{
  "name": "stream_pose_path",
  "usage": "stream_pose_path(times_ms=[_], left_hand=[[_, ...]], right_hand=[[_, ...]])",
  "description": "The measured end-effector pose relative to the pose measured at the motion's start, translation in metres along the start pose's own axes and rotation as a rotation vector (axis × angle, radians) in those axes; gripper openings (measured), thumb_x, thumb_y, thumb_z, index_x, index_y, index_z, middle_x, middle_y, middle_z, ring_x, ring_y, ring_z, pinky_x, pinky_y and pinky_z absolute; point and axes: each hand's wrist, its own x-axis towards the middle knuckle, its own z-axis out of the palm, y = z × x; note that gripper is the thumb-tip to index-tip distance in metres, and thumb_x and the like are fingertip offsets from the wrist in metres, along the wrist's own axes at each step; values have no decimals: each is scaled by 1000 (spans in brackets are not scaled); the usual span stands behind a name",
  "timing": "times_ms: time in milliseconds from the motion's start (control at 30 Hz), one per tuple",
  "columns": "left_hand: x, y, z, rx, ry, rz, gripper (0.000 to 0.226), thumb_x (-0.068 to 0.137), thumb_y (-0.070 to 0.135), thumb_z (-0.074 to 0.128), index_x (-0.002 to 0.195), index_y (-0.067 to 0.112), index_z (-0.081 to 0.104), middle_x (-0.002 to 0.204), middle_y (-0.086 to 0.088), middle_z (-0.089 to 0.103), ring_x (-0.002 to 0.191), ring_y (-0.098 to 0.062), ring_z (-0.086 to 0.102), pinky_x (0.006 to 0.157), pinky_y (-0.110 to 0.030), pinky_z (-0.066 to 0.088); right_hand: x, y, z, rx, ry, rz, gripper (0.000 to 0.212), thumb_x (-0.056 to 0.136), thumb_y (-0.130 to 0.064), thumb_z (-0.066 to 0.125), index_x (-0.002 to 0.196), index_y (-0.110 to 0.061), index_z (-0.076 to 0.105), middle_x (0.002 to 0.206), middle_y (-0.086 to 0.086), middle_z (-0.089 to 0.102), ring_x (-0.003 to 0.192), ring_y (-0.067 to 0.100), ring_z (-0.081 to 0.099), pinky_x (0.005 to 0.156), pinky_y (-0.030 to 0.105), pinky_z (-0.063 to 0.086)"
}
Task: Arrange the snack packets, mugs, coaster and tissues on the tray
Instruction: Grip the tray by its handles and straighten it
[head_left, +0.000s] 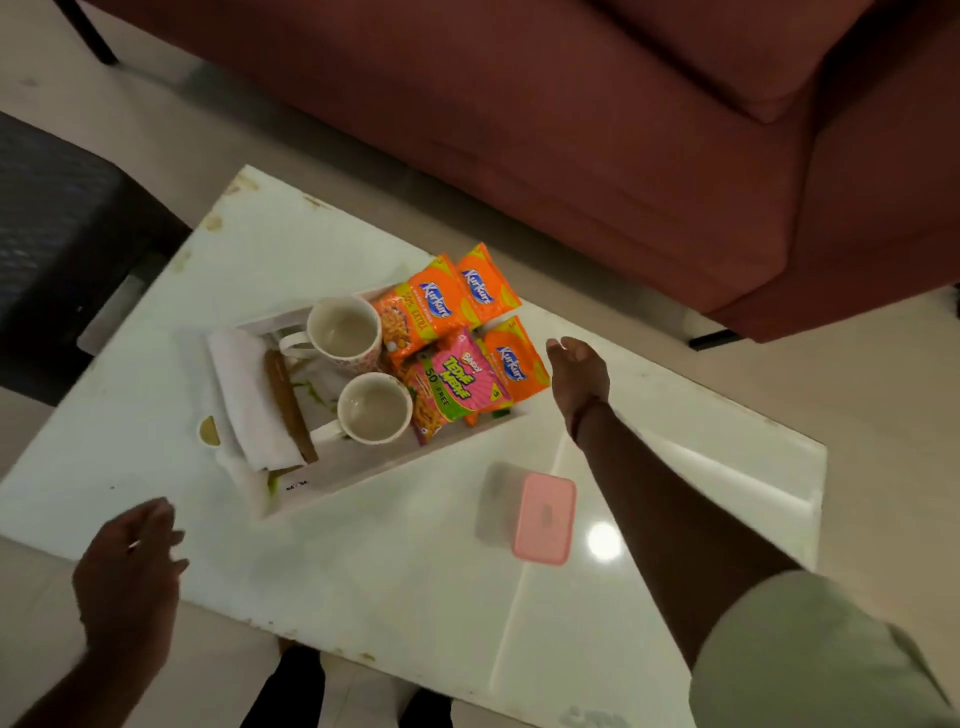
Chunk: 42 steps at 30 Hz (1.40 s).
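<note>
A white tray (358, 470) rests on the white table. Inside it stand two empty mugs, one farther (344, 331) and one nearer (375, 408). Several orange snack packets (439, 306) and a pink one (457, 382) fill its right end, some overlapping the rim. White tissues (249, 395) lie over the left end with a brown coaster (288, 402) leaning on edge against them. My right hand (576, 376) hovers just right of the packets, fingers apart and holding nothing. My left hand (127, 566) is low at the table's near edge, empty and apart from the tray.
A pink lidded box (545, 517) sits on the table (649, 493) near my right forearm. A dark red sofa (623, 130) stands beyond the table. A dark rug or seat (57, 234) lies to the left. The table's near edge is by my legs.
</note>
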Motion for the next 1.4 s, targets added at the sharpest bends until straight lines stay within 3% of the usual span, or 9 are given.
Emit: stream_pose_path(times_ms=[133, 333, 600, 700, 867, 933, 1100, 1233, 1400], left_hand=[[26, 20, 21, 35, -141, 26, 45, 96, 28, 58, 137, 11, 50, 117, -7, 59, 107, -23, 57, 85, -41, 51], [49, 32, 39, 111, -196, 19, 40, 94, 27, 61, 132, 13, 55, 109, -10, 66, 99, -27, 65, 87, -49, 52], [69, 33, 44, 3, -175, -74, 31, 93, 20, 62, 122, 11, 64, 93, -3, 69, 88, -20, 66, 73, -34, 53], [76, 35, 46, -3, -146, -108, 29, 89, 11, 64, 117, 6, 68, 95, -11, 69, 89, -25, 66, 81, -37, 54], [90, 57, 42, 50, -171, -46, 27, 91, 14, 65, 116, 5, 69, 93, -12, 70, 87, -26, 67, 82, -38, 56], [100, 70, 39, 58, -192, -6, 28, 93, 12, 63, 119, 2, 66, 96, -13, 69, 88, -26, 66, 76, -34, 56], [133, 105, 44, 146, -253, 69, 28, 92, 9, 63, 119, 0, 67, 98, -15, 69, 92, -29, 65, 83, -40, 56], [155, 127, 58, 214, -305, 123, 30, 92, 12, 64, 120, 0, 66, 106, -18, 69, 96, -31, 66, 90, -46, 54], [184, 145, 78, 258, -350, 126, 31, 92, 15, 64, 121, 4, 66, 111, -17, 69, 88, -23, 66, 80, -35, 55]], right_hand=[[34, -17, 14, 48, -162, 78, 36, 97, -26, 53, 127, -8, 62, 133, 16, 61, 125, 34, 56, 102, 40, 45], [60, -25, 35, 75, -257, 288, 37, 98, -49, 47, 97, -18, 67, 116, 16, 70, 103, 35, 67, 99, 50, 51], [67, -27, 41, 69, -277, 358, 31, 96, -44, 53, 89, -19, 69, 112, 16, 71, 102, 36, 68, 98, 52, 51], [65, -29, 41, 105, -292, 376, 29, 91, -36, 65, 105, -12, 72, 111, 17, 72, 98, 36, 70, 95, 53, 53], [46, -21, 33, 183, -271, 387, 24, 89, -32, 70, 100, -11, 73, 101, 16, 74, 95, 36, 70, 92, 52, 54], [35, -13, 28, 248, -252, 397, 21, 89, -31, 70, 95, -12, 74, 85, 12, 76, 84, 33, 72, 87, 50, 56], [-2, 9, 28, 382, -209, 389, 20, 92, -30, 66, 81, -16, 75, 73, 4, 77, 68, 24, 74, 71, 40, 58], [-29, 24, 34, 444, -161, 350, 23, 95, -32, 61, 84, -17, 75, 86, 6, 76, 84, 25, 71, 81, 40, 56], [-47, 40, 41, 441, -34, 335, 31, 94, -29, 63, 96, 1, 73, 96, 20, 73, 81, 27, 69, 86, 44, 59]])
